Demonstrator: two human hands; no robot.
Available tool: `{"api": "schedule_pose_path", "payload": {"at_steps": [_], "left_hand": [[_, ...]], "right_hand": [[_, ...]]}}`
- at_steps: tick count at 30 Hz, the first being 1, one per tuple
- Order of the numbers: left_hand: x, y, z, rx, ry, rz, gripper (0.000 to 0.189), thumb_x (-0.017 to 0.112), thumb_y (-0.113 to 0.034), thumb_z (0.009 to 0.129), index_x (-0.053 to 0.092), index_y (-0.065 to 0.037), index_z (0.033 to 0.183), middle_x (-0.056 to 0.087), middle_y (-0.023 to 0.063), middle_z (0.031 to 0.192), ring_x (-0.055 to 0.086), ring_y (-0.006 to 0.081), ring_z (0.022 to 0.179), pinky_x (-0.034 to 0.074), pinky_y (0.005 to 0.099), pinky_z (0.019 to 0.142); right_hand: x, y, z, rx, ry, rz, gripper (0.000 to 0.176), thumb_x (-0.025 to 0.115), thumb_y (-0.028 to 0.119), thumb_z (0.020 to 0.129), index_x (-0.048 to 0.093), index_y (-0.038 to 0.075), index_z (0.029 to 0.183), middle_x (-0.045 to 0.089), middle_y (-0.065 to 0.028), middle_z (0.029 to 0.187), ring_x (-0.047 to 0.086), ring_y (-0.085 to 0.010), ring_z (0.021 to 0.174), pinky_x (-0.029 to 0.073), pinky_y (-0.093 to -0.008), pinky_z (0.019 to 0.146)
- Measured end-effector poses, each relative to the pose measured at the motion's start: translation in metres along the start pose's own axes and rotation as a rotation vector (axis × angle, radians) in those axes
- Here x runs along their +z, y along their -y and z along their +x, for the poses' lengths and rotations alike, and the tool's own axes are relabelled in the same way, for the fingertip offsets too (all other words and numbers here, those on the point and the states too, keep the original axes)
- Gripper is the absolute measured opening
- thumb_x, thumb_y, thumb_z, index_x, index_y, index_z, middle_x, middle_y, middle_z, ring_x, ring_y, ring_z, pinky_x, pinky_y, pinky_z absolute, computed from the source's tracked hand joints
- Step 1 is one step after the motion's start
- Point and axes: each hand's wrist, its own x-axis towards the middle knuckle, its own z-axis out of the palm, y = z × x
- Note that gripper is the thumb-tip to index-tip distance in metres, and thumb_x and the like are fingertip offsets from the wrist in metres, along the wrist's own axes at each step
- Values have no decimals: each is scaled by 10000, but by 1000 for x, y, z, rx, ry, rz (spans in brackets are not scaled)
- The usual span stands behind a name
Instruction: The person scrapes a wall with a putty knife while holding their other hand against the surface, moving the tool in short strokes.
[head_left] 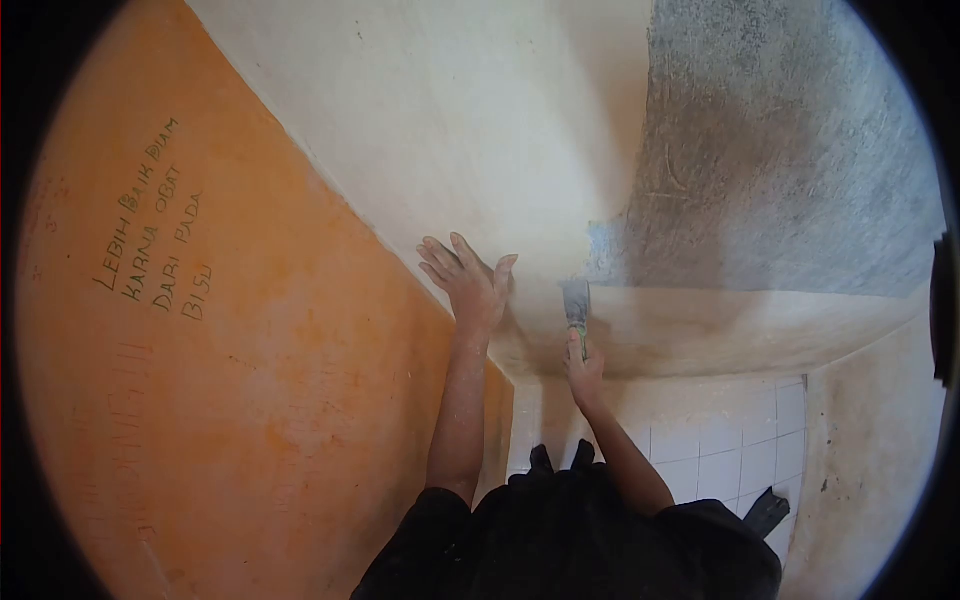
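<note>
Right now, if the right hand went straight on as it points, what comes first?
Likely the pale wall, just beyond the scraper in the right hand; depth is unclear, so the scraper may be touching it.

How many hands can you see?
2. The left hand is open, against or just off the white wall, near the orange wall. The right hand grips a scraper. No others seem hidden.

Indoor room; tiled floor (pixel 678 478), orange wall (pixel 250 410)
</note>
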Motion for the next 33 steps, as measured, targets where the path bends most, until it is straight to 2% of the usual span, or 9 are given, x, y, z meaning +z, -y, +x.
{"api": "schedule_pose_path", "payload": {"at_steps": [7, 13, 16, 19, 22, 24, 29, 31, 33], "left_hand": [[-5, -5, 1, -41, 28, -20, 1022, 558, -568, 864, -58, -32, 1479, -138, 384, 1458, -89, 561, 1357, -7, 676, 1056], [-7, -2, -6, -20, 48, -4, 1015, 568, -547, 870, -62, -34, 1479, -136, 376, 1464, -93, 565, 1354, -5, 680, 1053], [-4, -5, 5, -51, 33, -31, 1024, 580, -539, 866, -75, -49, 1482, -130, 367, 1471, -94, 568, 1353, -4, 683, 1050], [-2, -2, 1, -23, 10, -8, 1025, 591, -530, 862, -69, -53, 1485, -124, 371, 1471, -92, 570, 1353, -4, 688, 1046], [0, -3, 3, -20, 6, -23, 1033, 599, -531, 856, -69, -58, 1486, -125, 371, 1471, -88, 571, 1353, -5, 692, 1043], [-1, -2, 0, -21, 11, -10, 1044, 608, -531, 850, -72, -59, 1485, -127, 369, 1471, -91, 565, 1357, -4, 690, 1045], [-1, -2, -1, -27, 9, -2, 1053, 623, -522, 841, -68, -59, 1486, -122, 370, 1470, -91, 567, 1355, 6, 694, 1043], [-1, -1, 4, -28, -3, -1, 1052, 628, -519, 839, -62, -57, 1486, -119, 371, 1470, -90, 569, 1354, 11, 695, 1042], [-3, -1, 0, -32, 59, 27, 1043, 573, -549, 863, -62, 19, 1464, -174, 364, 1464, -169, 509, 1368, -63, 634, 1073]], "right_hand": [[-13, -9, -3, 29, -15, -25, 406, 541, 352, 965, 473, 107, 649, 402, 60, 577, 381, -38, 506, 304, -234, 454], [3, 90, 25, -139, 21, 45, 379, 553, 323, 962, 485, 99, 664, 402, 62, 582, 383, -39, 514, 304, -243, 458], [-3, 2, 5, -91, -50, -58, 383, 556, 329, 960, 481, 102, 660, 401, 64, 580, 379, -37, 510, 293, -232, 457], [-5, -2, -1, -23, 8, 24, 432, 519, 426, 961, 494, 111, 667, 408, 61, 556, 371, -36, 451, 280, -210, 411], [0, 26, -11, 40, 16, 53, 421, 522, 431, 957, 499, 105, 693, 415, 58, 555, 373, -31, 439, 274, -209, 387], [-5, 2, -5, 41, 0, 18, 416, 522, 435, 956, 500, 104, 705, 414, 57, 552, 371, -32, 433, 275, -208, 382], [5, 14, -11, 124, -27, 28, 409, 522, 436, 956, 500, 103, 719, 403, 56, 544, 361, -35, 424, 274, -209, 377], [3, 0, -1, -10, -29, 40, 408, 511, 430, 962, 499, 103, 719, 407, 53, 551, 356, -37, 424, 273, -210, 378], [-10, -11, -6, 21, -34, -23, 406, 507, 425, 965, 499, 104, 716, 408, 51, 551, 354, -38, 424, 271, -212, 378]]}}
